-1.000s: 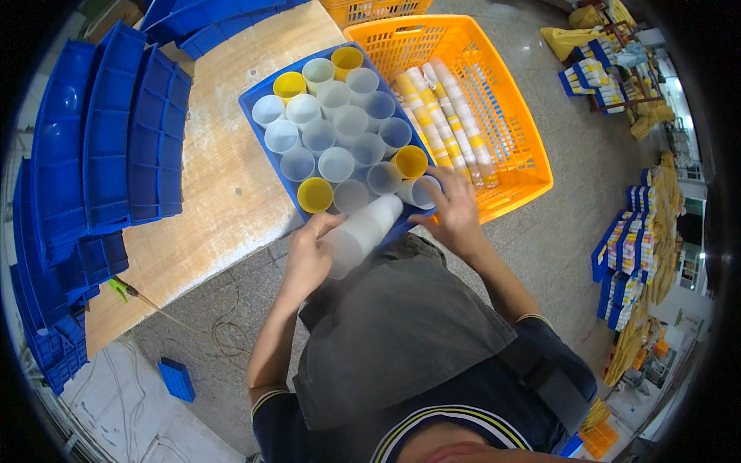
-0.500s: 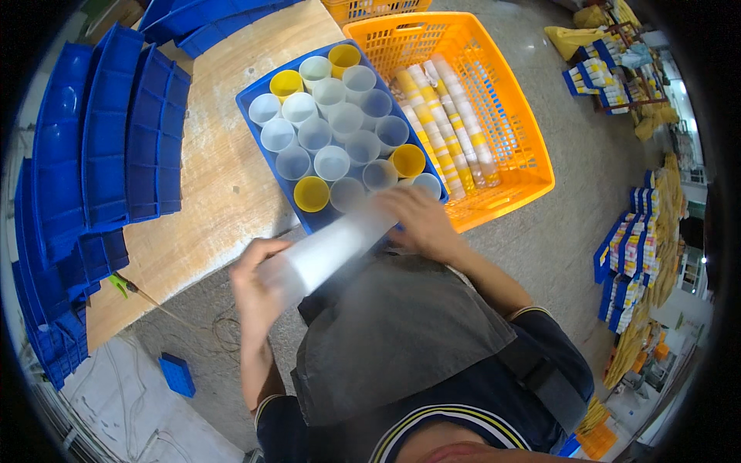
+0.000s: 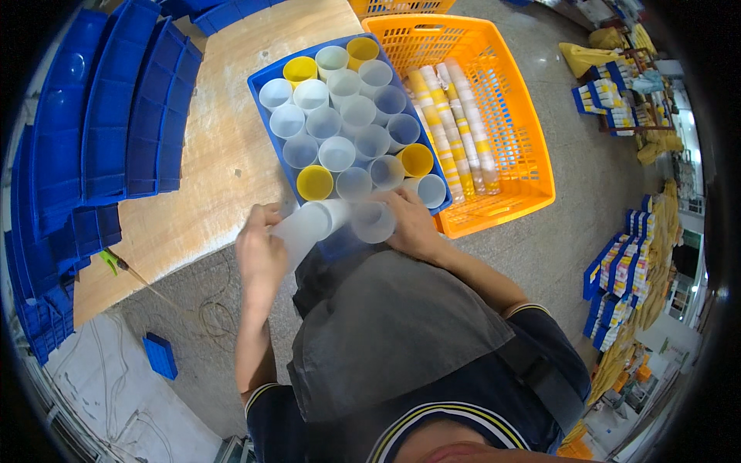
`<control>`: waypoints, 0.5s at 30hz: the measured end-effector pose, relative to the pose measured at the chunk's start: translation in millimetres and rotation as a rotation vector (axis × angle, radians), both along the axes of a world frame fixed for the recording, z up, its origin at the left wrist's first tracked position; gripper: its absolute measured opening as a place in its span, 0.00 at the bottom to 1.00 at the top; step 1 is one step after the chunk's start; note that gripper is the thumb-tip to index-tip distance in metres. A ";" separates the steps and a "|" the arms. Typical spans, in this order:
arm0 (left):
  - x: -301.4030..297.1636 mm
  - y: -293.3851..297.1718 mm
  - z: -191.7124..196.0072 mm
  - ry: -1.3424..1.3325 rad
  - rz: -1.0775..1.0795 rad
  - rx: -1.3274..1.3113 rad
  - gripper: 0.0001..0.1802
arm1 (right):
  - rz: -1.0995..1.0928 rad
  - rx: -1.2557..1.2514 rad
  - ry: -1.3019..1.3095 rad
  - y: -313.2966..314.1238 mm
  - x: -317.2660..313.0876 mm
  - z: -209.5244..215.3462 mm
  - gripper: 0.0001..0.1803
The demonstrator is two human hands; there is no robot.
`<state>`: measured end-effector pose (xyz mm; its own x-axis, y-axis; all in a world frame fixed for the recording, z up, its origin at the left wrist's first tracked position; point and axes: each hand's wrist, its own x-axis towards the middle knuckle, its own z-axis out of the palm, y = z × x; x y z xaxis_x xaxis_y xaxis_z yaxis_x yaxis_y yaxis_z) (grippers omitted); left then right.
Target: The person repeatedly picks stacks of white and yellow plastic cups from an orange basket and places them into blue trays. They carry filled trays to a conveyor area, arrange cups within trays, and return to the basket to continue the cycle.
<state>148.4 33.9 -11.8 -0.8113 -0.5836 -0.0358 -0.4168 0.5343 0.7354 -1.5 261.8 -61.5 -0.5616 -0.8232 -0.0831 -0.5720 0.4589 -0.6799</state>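
Head view — stack of frosted plastic cups (image 3: 302, 231), smooth, tapered, tilted; left hand (image 3: 261, 248) curled around its left end. Single frosted cup (image 3: 373, 222), mouth up, over the near end of the blue plastic tray (image 3: 262, 75); right hand (image 3: 413, 224) pinching its side. In the tray: rows of translucent cups (image 3: 337, 154), four yellow cups (image 3: 417, 160). Alongside: scuffed wooden surface (image 3: 231, 139); slotted orange crate (image 3: 521, 131), long white-and-yellow rolls (image 3: 465, 147) inside. Changed since half a second ago — single cup now distinct beside the stack, formerly one blurred cylinder between both hands.
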 end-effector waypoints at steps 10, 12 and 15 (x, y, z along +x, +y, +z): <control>9.7 14.1 49.7 0.008 -0.180 0.738 0.11 | 0.569 -0.314 0.294 -29.8 11.9 56.4 0.48; 18.9 13.8 46.1 0.113 0.014 0.880 0.16 | 0.250 -0.347 0.194 -36.6 9.7 51.5 0.50; 42.1 5.8 36.5 0.233 0.270 0.762 0.20 | 0.088 -0.323 -0.212 -37.9 3.8 35.5 0.52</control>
<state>190.6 39.7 24.7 -0.6824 -0.6430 -0.3477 -0.2521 -0.2395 0.9376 2.3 224.0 -26.0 -0.4861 -0.8701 0.0817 -0.4311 0.1574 -0.8885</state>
